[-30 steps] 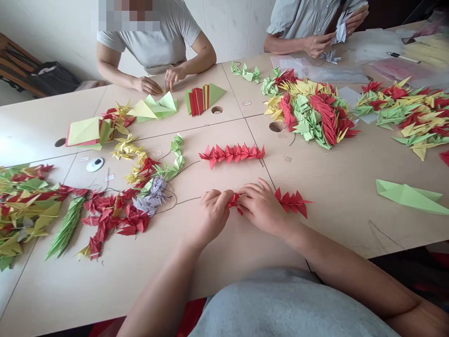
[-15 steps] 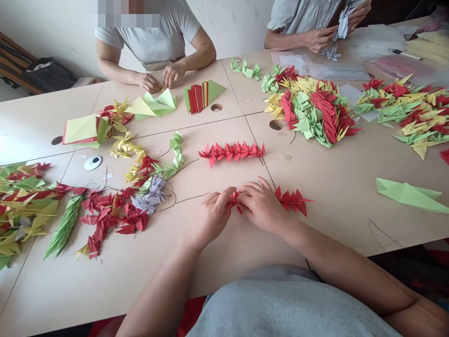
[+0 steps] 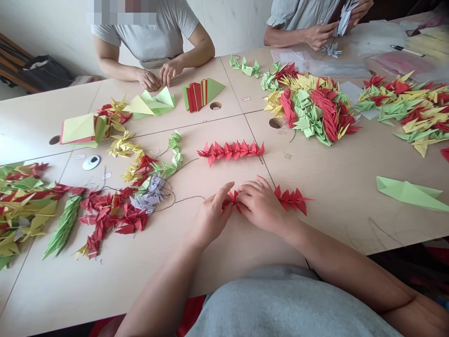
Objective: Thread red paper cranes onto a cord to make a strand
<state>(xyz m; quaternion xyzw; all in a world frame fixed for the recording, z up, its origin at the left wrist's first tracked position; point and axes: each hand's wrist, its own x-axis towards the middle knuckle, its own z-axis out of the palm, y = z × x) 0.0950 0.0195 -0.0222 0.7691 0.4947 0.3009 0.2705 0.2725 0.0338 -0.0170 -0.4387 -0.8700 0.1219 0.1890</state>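
Note:
Both my hands meet over the near middle of the table, at a red folded-paper garland [image 3: 293, 200]. My left hand [image 3: 213, 216] is closed on its left part, where pointed red folds stick out between the fingers. My right hand [image 3: 261, 206] pinches the garland just beside it, and its palm hides the middle stretch. The free right end lies on the table past my right hand. A dark cord runs leftward from my left hand. Beyond my hands lies another row of red folded pieces [image 3: 231, 150], touched by neither hand.
To the left lie tangled red, yellow, green and lilac paper strings [image 3: 101, 206] and a white spool [image 3: 91, 162]. A mixed paper heap [image 3: 312, 107] sits at the back right, a green folded paper [image 3: 409, 193] at the right. Two people handle paper across the table.
My left hand's fingers have shifted slightly, and more of the red folds shows between my hands. My right hand stays in nearly the same place.

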